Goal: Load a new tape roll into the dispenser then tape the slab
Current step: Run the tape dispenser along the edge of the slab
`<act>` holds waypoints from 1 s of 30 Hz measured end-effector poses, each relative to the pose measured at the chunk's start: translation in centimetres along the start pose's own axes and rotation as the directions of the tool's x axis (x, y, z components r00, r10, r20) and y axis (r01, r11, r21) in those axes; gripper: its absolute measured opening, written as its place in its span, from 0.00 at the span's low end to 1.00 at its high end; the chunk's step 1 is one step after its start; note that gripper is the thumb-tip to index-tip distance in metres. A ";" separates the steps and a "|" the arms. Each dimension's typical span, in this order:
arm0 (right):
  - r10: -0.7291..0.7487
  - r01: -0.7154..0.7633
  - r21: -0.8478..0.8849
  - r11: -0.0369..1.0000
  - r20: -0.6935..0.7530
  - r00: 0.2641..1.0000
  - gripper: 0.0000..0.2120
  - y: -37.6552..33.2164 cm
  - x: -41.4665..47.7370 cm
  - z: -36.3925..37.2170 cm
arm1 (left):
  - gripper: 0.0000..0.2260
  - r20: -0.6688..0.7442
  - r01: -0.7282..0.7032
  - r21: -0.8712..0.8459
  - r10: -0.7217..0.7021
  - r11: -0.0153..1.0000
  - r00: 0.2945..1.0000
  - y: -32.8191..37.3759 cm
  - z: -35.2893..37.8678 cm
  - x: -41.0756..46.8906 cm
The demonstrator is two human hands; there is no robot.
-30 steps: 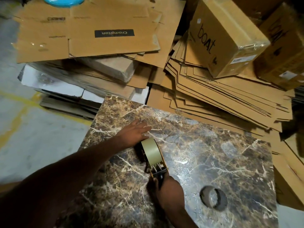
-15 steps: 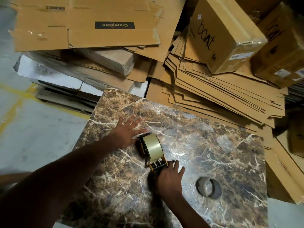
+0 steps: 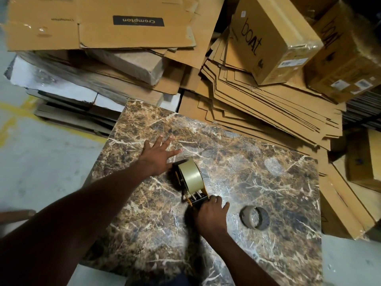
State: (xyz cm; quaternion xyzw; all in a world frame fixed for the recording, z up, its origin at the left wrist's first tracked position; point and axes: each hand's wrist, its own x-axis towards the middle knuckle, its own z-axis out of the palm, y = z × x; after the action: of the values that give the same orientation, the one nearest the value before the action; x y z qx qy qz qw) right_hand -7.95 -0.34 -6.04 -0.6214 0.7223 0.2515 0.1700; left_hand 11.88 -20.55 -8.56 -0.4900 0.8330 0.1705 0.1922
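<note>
left hand [image 3: 157,156] spread flat on the slab [image 3: 257,172], right hand [image 3: 211,215] gripped the dispenser [image 3: 190,180] handle (fresh roll loaded), empty core [image 3: 254,217] just right of it

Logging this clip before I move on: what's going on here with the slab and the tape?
A person is taping a brown marble-patterned slab that lies among stacked flattened cardboard. The right hand grips the handle end of a tape dispenser loaded with a full tan roll, resting on the slab. The left hand lies flat, fingers spread, on the slab just beyond the dispenser. An empty tape core lies on the slab to the right, so loading looks done.
</note>
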 end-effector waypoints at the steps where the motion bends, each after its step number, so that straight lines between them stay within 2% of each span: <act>1: -0.001 0.001 0.009 1.000 -0.002 1.000 0.20 0.4 -0.5 0.4 | 0.31 -0.008 0.011 0.001 -0.011 1.000 1.000 0.2 0.0 -0.2; 13: 0.031 -0.033 0.094 0.995 0.023 0.999 0.18 4.7 -7.5 5.7 | 0.45 0.014 0.094 -0.056 -0.094 0.994 0.996 2.1 -0.1 -1.4; 18: 0.058 -0.060 0.158 0.986 0.015 0.998 0.18 6.4 -10.3 7.7 | 0.45 0.008 0.134 -0.098 -0.134 0.986 0.991 2.9 0.2 -1.4; 22: 0.064 -0.073 0.133 0.988 0.066 0.996 0.18 7.6 -12.3 9.2 | 0.43 0.004 0.175 -0.007 -0.175 0.985 0.985 4.7 0.1 -1.6; 24: 0.070 -0.077 0.131 0.988 0.061 0.996 0.17 7.9 -13.0 9.8 | 0.37 -0.120 0.137 0.057 -0.129 0.989 0.984 6.4 0.5 -2.3; 26: 0.072 -0.079 0.146 0.986 0.051 0.996 0.16 7.9 -13.3 10.0 | 0.31 -0.197 0.010 0.096 0.009 0.995 0.980 8.5 1.8 -3.6; 28: 0.069 -0.074 0.159 0.984 0.038 0.997 0.15 7.9 -13.3 10.0 | 0.31 -0.147 -0.107 0.051 0.113 0.993 0.983 10.7 3.7 -5.3; 30: 0.070 -0.074 0.168 0.983 0.032 0.997 0.15 8.0 -13.3 10.0 | 0.37 -0.050 -0.100 -0.042 0.097 0.994 0.994 12.7 5.5 -7.0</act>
State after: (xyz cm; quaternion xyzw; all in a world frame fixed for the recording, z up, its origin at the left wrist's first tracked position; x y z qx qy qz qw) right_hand -14.20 17.00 -5.62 -0.5749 0.7608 0.2034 0.2221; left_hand 4.65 -6.86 -8.67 -0.4564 0.8565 0.1866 0.1527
